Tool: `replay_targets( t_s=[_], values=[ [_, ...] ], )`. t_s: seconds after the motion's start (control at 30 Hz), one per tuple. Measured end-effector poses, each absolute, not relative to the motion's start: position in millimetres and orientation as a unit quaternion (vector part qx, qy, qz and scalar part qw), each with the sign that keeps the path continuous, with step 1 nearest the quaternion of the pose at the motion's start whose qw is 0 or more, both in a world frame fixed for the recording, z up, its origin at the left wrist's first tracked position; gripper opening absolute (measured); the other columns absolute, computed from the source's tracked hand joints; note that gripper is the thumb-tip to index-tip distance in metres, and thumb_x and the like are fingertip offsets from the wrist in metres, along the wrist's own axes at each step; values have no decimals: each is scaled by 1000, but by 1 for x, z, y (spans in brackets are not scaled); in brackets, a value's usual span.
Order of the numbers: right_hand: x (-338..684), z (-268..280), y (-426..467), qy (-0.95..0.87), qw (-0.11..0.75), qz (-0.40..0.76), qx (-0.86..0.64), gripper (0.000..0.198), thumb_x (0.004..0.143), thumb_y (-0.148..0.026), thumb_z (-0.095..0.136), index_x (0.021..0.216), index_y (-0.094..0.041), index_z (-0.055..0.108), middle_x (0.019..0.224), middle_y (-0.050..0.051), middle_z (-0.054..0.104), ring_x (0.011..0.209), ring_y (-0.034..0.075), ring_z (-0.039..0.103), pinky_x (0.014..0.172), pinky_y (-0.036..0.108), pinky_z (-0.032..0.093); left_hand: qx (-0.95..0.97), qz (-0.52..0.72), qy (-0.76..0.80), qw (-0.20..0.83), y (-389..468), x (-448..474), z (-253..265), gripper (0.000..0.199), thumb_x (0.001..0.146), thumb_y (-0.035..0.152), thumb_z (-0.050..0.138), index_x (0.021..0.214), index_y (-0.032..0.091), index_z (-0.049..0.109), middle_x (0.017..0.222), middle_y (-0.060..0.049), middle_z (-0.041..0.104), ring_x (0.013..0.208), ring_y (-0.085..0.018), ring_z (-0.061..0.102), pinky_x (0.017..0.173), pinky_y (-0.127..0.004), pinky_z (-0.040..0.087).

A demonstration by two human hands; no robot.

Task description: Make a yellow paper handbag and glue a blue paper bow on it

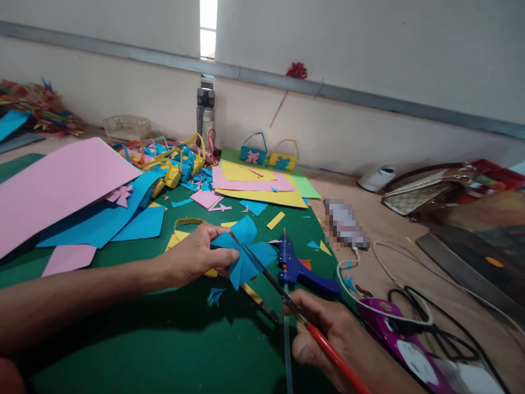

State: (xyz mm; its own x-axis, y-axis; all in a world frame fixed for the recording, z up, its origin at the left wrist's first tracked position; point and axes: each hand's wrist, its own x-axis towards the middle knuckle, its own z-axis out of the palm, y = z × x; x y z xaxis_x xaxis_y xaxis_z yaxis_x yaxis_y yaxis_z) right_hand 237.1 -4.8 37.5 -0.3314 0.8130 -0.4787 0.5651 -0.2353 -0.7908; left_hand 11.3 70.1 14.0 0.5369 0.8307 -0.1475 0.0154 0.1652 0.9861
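Note:
My left hand (pixel 200 256) pinches a blue paper cut-out (pixel 241 269) with several petal-like lobes, thumb on top. In my right hand (pixel 328 334) is a pair of scissors (pixel 275 283) with a red handle, its dark blades reaching over the middle of the blue paper. Whether the blades are cutting it or only lying across it, I cannot tell. Beneath the paper lies a yellow-and-dark stick-like tool (pixel 260 302), partly hidden. A small folded blue scrap (pixel 216 296) rests on the green mat (pixel 172 345). Behind my left hand, a yellow paper piece (pixel 177 238) is partly covered.
A blue glue gun (pixel 301 272) lies right of the paper. Pink sheets (pixel 61 186) and blue sheets (pixel 139 223) spread leftward. Small paper bags (pixel 253 155) stand behind stacked sheets (pixel 262 196). A phone (pixel 346 223), cables, a purple power strip (pixel 394 334) and a handbag (pixel 426 189) occupy the right.

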Motion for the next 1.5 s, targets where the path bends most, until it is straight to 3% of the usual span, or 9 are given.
replay_targets(
  t_s=[0.17, 0.4, 0.73, 1.17, 1.5],
  values=[
    [240, 33, -6, -614, 110, 546, -559, 25, 70, -41, 60, 79, -22, 46, 50, -10, 31, 44, 7, 25, 43, 23, 16, 565, 303, 368, 674, 71, 11, 12, 11, 69, 25, 62, 70, 14, 59, 67, 1, 62, 61, -11, 59, 60, -21, 48],
    [240, 32, -6, -604, 110, 551, -566, 20, 69, -30, 61, 80, -22, 47, 49, -11, 29, 41, 6, 26, 42, 23, 14, 540, 308, 354, 699, 70, 11, 12, 9, 69, 22, 63, 70, 14, 59, 66, 2, 61, 60, -9, 58, 59, -20, 48],
    [236, 40, -4, -607, 102, 533, -581, 18, 66, -26, 64, 77, -21, 51, 47, -11, 25, 45, 7, 20, 44, 23, 15, 538, 303, 345, 707, 72, 11, 10, 11, 70, 22, 63, 70, 13, 58, 65, 2, 59, 58, -8, 56, 59, -19, 48],
    [233, 44, -3, -605, 89, 517, -600, 14, 65, -18, 61, 75, -19, 52, 47, -11, 28, 46, 7, 24, 44, 22, 17, 524, 308, 345, 715, 72, 10, 6, 10, 69, 21, 65, 70, 13, 58, 64, 3, 60, 56, -8, 56, 57, -18, 47],
    [232, 46, -3, -615, 66, 498, -608, 18, 64, -21, 65, 76, -20, 53, 44, -13, 23, 43, 7, 19, 41, 22, 15, 532, 305, 344, 711, 73, 10, 4, 15, 68, 26, 66, 69, 13, 59, 64, 1, 61, 56, -10, 56, 58, -21, 48]
  ],
)
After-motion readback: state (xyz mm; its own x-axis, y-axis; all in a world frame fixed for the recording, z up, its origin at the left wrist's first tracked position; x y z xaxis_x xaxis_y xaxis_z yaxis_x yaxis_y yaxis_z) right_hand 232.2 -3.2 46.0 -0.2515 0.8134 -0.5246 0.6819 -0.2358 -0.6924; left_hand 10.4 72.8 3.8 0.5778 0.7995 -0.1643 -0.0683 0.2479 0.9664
